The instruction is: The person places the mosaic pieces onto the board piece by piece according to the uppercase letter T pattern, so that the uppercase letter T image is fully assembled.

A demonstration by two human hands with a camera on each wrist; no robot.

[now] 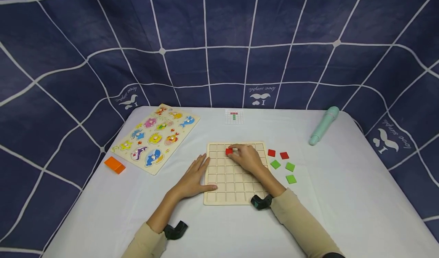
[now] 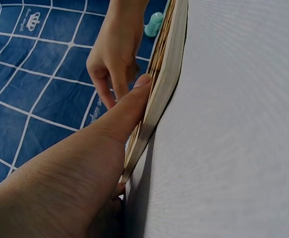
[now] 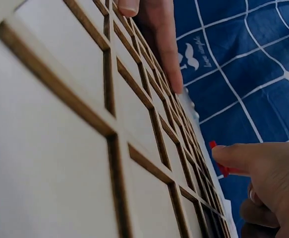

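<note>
A wooden grid board (image 1: 221, 195) with square recesses lies on the white table. My right hand (image 1: 247, 158) pinches a red square tile (image 1: 228, 151) between thumb and fingers, over the board's top part. In the right wrist view the red tile (image 3: 219, 158) sticks out past the thumb, close over the grid. At the board's left edge rests my left hand (image 1: 193, 177), its fingers spread straight along the side and its thumb across the lower left squares. The left wrist view has that thumb (image 2: 134, 101) lying on the board's rim.
Two red tiles (image 1: 271, 153) and several green tiles (image 1: 291, 179) lie right of the board. A pattern card (image 1: 234, 117) with a red-and-green T stands behind it. An animal peg puzzle (image 1: 162, 145) and an orange block (image 1: 114, 165) lie left, a mint-green cylinder (image 1: 324, 125) back right.
</note>
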